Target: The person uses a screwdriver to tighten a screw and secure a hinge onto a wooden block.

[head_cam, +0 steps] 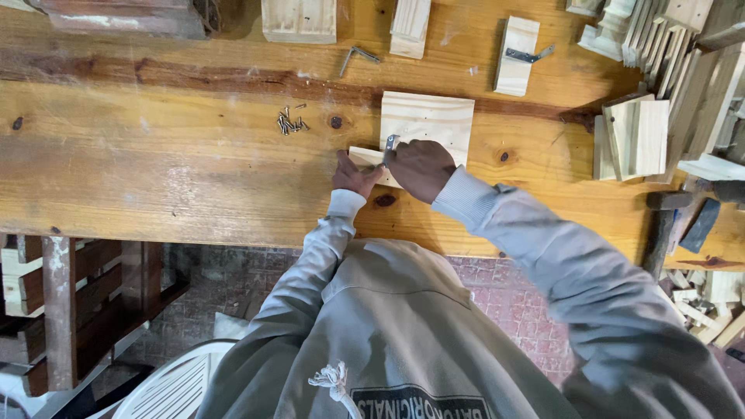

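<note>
Wooden desk (155, 155) seen from above. At 10 o'clock of the hands lies a small heap of screws (291, 122). The left hand (353, 174) pinches the end of a narrow wood strip (366, 157); the right hand (419, 167) is closed on a small metal bracket (389, 143), seating it where the strip meets the square board (427, 120) at 12 o'clock. Judged step: positioning the bracket; fixing it calls for steady alignment.

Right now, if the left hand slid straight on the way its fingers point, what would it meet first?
The left hand already touches the small wood strip. Going on up and right, it would probably meet the square pine board next, though depth is hard to judge.
</note>
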